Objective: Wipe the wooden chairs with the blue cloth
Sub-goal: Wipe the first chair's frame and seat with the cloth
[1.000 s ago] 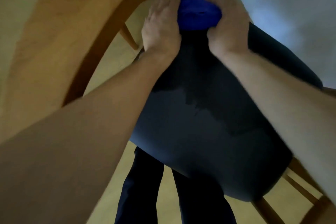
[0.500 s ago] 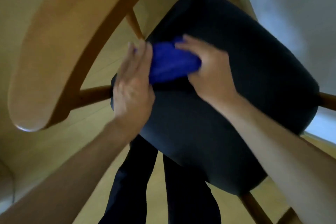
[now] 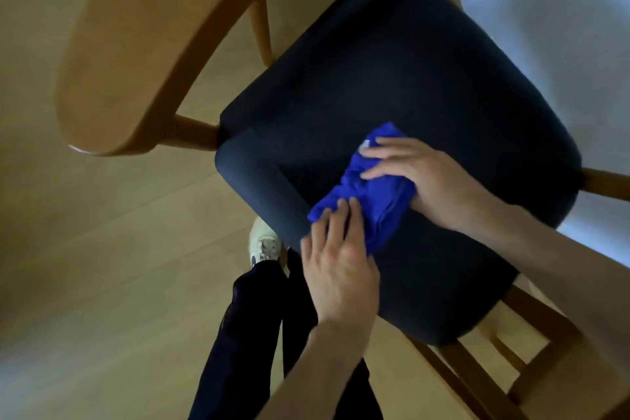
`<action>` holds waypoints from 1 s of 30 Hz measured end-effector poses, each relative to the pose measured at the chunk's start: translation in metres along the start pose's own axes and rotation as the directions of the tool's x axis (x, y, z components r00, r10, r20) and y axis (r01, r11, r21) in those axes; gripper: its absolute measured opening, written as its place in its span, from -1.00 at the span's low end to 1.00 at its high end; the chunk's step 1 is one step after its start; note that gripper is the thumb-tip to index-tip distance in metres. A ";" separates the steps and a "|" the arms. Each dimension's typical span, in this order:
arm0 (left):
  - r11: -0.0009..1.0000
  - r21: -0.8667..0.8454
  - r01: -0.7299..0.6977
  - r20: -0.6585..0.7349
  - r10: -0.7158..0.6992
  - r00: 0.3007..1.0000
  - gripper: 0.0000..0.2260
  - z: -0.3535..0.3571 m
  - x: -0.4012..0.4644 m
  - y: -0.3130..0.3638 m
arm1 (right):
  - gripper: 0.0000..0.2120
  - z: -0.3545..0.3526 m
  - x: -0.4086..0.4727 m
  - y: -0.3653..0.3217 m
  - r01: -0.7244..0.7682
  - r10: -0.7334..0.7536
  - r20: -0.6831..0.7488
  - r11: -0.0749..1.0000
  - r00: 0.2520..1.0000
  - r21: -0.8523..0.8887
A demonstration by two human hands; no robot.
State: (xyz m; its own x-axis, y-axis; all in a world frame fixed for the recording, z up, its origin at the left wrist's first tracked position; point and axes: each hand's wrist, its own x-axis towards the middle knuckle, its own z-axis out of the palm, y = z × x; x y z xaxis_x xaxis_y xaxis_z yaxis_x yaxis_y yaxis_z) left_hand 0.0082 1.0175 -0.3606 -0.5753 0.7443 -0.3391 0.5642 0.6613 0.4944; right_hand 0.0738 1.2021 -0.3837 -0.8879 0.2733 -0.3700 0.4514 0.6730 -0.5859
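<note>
We press the bunched bright-blue cloth (image 3: 366,196) flat on the dark padded seat (image 3: 392,78); our right hand (image 3: 426,177) and left hand (image 3: 341,262) rest open-palmed, no pinching grip; better to gather it, then rub the curved wooden backrest (image 3: 136,54) beyond.

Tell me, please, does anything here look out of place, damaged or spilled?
Nothing stands out. The blue cloth lies bunched on the chair's dark seat under the left hand and the right hand. No visible spill or damage on the seat or the wooden backrest.
</note>
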 end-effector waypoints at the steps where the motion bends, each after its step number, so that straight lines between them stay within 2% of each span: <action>1: 0.999 -0.014 -0.039 -0.004 0.039 0.999 -0.38 -0.002 -0.001 -0.003 | -0.46 -0.002 -0.009 -0.001 -0.021 0.021 0.018 1.000 1.000 -0.002; 4: 0.992 -0.068 -0.106 -0.114 0.097 0.989 -0.41 -0.022 0.022 -0.026 | -0.44 -0.020 0.024 -0.025 0.008 -0.005 -0.052 0.998 0.999 0.066; 7: 0.999 -0.040 0.020 -0.287 -0.031 0.957 -0.41 -0.061 0.077 -0.049 | -0.57 -0.037 0.103 -0.065 0.052 -0.026 -0.223 0.992 0.975 0.111; 9: 0.994 0.031 0.102 -0.352 -0.084 0.932 -0.42 -0.076 0.112 -0.066 | -0.61 -0.031 0.153 -0.087 0.045 -0.015 -0.268 0.993 0.963 0.108; 11: 0.987 0.130 0.094 -0.303 -0.050 0.952 -0.44 -0.072 0.131 -0.079 | -0.66 -0.022 0.181 -0.095 -0.017 0.034 -0.210 0.996 0.977 0.085; 12: 0.980 0.173 0.093 -0.262 -0.046 0.964 -0.45 -0.066 0.133 -0.084 | -0.68 -0.018 0.184 -0.092 -0.023 0.025 -0.193 1.000 0.981 0.013; 15: 0.969 0.220 0.116 -0.259 -0.057 0.964 -0.53 -0.051 0.118 -0.078 | -0.63 -0.016 0.153 -0.070 -0.016 0.015 -0.162 1.000 0.987 -0.004; 17: 0.976 0.194 0.099 -0.236 -0.051 0.971 -0.63 -0.037 0.087 -0.050 | -0.61 -0.018 0.104 -0.046 -0.012 0.014 -0.135 1.000 0.991 0.020; 18: 0.982 0.178 0.061 -0.172 -0.030 0.985 -0.66 -0.025 0.067 -0.031 | -0.61 -0.020 0.073 -0.034 -0.012 0.018 -0.116 0.999 0.993 0.053; 21: 0.996 0.067 -0.060 0.057 0.057 0.997 -0.55 0.012 0.006 0.017 | -0.55 -0.021 -0.016 -0.014 -0.157 0.157 0.005 0.987 0.988 0.022; 23: 0.995 -0.014 -0.103 0.117 0.104 0.988 -0.50 0.017 -0.005 0.018 | -0.47 -0.023 -0.040 -0.009 -0.240 0.240 0.039 0.971 0.970 0.011; 24: 0.989 -0.012 -0.150 0.084 0.150 0.985 -0.52 0.012 -0.002 0.012 | -0.44 -0.025 -0.038 -0.009 -0.237 0.236 0.038 0.971 0.971 0.016; 25: 0.975 0.034 -0.218 0.033 0.217 0.976 -0.56 0.007 0.006 0.001 | -0.43 -0.027 -0.026 -0.014 -0.220 0.219 0.016 0.975 0.976 0.034; 27: 0.949 0.170 -0.264 -0.097 0.283 0.954 -0.59 -0.018 0.037 -0.022 | -0.47 -0.031 0.017 -0.031 -0.112 0.119 -0.144 0.992 0.982 0.055; 28: 0.940 0.242 -0.241 -0.147 0.281 0.948 -0.56 -0.033 0.058 -0.033 | -0.52 -0.031 0.045 -0.040 -0.079 0.091 -0.235 0.995 0.968 0.058; 30: 0.918 0.374 -0.136 -0.136 0.199 0.970 -0.51 -0.066 0.104 -0.052 | -0.63 -0.029 0.103 -0.058 -0.035 0.066 -0.369 0.995 0.927 0.089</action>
State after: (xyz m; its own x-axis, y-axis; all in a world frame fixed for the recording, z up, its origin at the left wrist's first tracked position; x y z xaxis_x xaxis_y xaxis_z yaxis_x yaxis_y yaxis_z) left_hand -0.1197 1.0539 -0.3692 -0.5265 0.8415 -0.1214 0.8172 0.5402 0.2008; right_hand -0.0463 1.2112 -0.3666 -0.8263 0.5512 -0.1161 0.4887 0.5989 -0.6345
